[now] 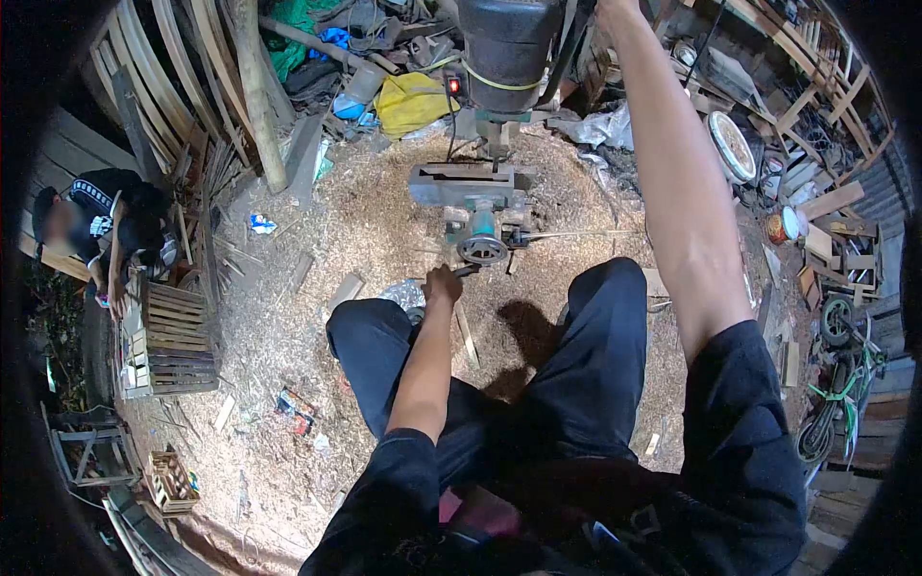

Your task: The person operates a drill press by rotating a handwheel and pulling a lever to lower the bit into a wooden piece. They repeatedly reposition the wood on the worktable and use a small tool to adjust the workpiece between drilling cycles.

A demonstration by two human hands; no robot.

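"Here's your view, one camera up on your head, pitched forward and steeply down!"

"Right over your own legs (610,336), too, so near they fill the lower middle."

"Beyond your knees, farther off, the machine (509,48) stands top centre, cropped by the upper edge!"

"Your left hand (443,286) sits mid-picture, while your right hand (615,6) is clipped at the top."

"And it's wide: curved, dark-cornered, reaching from a person (106,226) far left to the bike (834,408) far right!"
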